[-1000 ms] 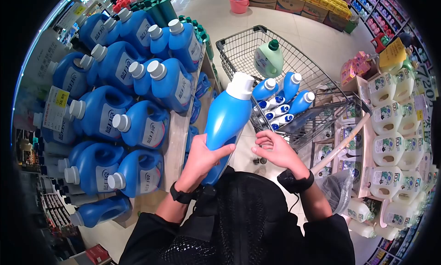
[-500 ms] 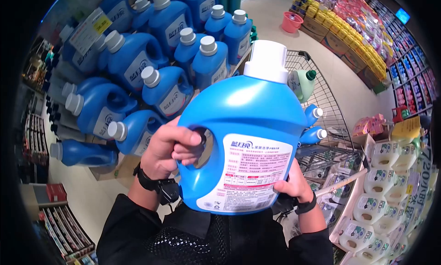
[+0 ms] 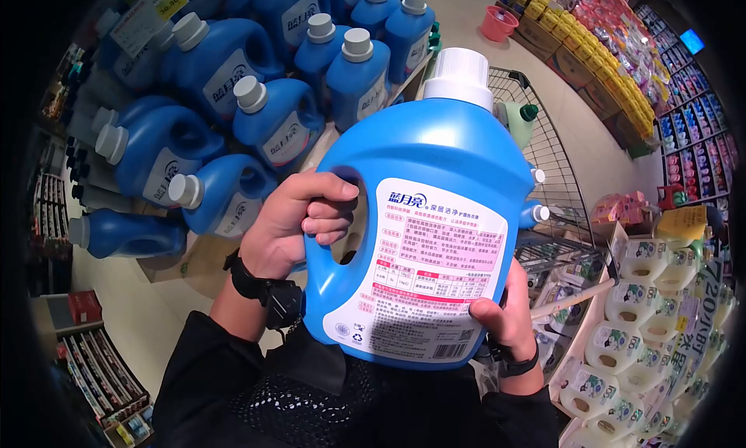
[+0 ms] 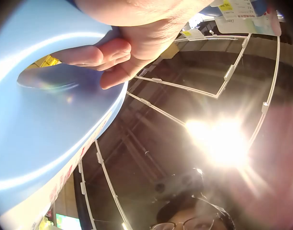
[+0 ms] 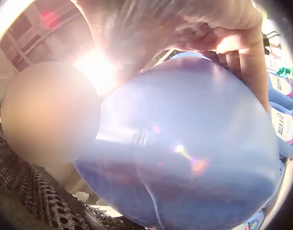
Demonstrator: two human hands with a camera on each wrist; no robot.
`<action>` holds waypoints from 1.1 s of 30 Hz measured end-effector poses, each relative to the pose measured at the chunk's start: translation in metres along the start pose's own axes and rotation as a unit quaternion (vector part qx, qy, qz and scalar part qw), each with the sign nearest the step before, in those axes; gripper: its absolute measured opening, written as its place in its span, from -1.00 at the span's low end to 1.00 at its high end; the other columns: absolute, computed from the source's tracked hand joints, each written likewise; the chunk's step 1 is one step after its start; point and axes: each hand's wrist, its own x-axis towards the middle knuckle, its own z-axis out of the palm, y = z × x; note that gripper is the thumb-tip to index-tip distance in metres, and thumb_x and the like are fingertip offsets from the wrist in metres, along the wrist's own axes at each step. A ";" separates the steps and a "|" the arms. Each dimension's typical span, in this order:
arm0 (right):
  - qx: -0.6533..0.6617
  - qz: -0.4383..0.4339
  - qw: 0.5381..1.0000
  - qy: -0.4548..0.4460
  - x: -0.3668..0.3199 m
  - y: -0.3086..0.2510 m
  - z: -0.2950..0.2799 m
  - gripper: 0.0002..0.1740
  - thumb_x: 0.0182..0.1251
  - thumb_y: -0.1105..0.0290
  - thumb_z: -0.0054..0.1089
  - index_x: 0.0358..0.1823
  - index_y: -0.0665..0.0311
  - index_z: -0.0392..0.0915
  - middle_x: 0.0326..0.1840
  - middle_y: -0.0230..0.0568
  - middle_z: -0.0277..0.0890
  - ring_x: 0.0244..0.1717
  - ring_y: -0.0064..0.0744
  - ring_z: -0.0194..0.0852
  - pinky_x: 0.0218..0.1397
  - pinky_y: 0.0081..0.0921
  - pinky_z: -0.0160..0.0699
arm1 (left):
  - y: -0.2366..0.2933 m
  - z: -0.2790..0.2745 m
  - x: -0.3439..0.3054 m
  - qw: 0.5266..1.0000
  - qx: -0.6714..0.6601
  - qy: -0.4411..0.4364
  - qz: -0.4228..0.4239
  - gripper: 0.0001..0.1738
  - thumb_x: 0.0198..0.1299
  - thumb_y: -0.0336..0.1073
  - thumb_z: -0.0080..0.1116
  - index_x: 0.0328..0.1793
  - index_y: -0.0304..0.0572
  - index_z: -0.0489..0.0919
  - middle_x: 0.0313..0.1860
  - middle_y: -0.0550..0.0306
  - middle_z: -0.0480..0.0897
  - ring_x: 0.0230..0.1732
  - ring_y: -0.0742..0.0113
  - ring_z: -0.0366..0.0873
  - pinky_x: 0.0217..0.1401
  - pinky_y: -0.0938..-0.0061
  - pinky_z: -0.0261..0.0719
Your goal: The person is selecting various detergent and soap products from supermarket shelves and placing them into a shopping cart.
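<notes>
A large blue bottle (image 3: 420, 160) with a white cap (image 3: 460, 76) is held upright, slightly tilted, its printed back label facing the head camera. My left hand (image 3: 299, 219) grips its handle, fingers curled through the opening; the left wrist view shows those fingers (image 4: 113, 55) at the handle hole of the bottle (image 4: 50, 115). My right hand (image 3: 509, 312) holds the lower right side, thumb on the label edge and the other fingers hidden behind. In the right wrist view that hand (image 5: 185, 28) lies around the bottle's side (image 5: 185, 143).
Blue bottles (image 3: 225, 71) stand in rows on a display at the left. Behind the held bottle is a wire cart (image 3: 556, 168) with a green bottle (image 3: 519, 122) and blue ones. White jugs (image 3: 614, 347) fill the right side; a pink bucket (image 3: 498, 23) stands on the floor.
Since a second ago the bottle has turned to show its back label and come closer to the camera. My left hand moved to its handle, and my right hand, free before, took hold of its side.
</notes>
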 end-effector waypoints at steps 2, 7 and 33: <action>0.006 0.002 1.000 0.007 -0.001 -0.001 0.000 -0.04 0.02 0.04 0.46 0.33 0.50 0.24 0.20 -0.05 0.47 0.19 -0.33 0.45 0.27 -0.41 0.36 | -0.001 -0.001 0.003 1.000 -0.008 -0.003 -0.011 -0.82 0.21 -0.49 0.12 -0.43 -0.09 0.43 -0.76 0.46 0.27 -0.82 0.66 0.20 -0.73 0.64 0.30; 0.019 0.005 1.000 0.024 -0.001 -0.004 0.001 -0.07 0.01 0.10 0.46 0.32 0.51 0.25 0.19 -0.05 0.48 0.18 -0.35 0.45 0.27 -0.43 0.36 | -0.001 -0.001 0.010 1.000 -0.014 0.010 -0.021 -0.81 0.22 -0.49 0.12 -0.43 -0.08 0.43 -0.76 0.46 0.28 -0.82 0.66 0.20 -0.73 0.64 0.31; 0.024 0.020 0.999 0.032 0.005 0.000 -0.003 -0.14 0.07 0.15 0.47 0.30 0.50 0.29 0.16 -0.07 0.51 0.14 -0.39 0.47 0.23 -0.46 0.39 | 0.003 -0.010 0.028 0.998 -0.033 -0.022 -0.047 -0.85 0.23 -0.47 0.11 -0.41 -0.11 0.46 -0.76 0.45 0.30 -0.82 0.64 0.21 -0.70 0.64 0.33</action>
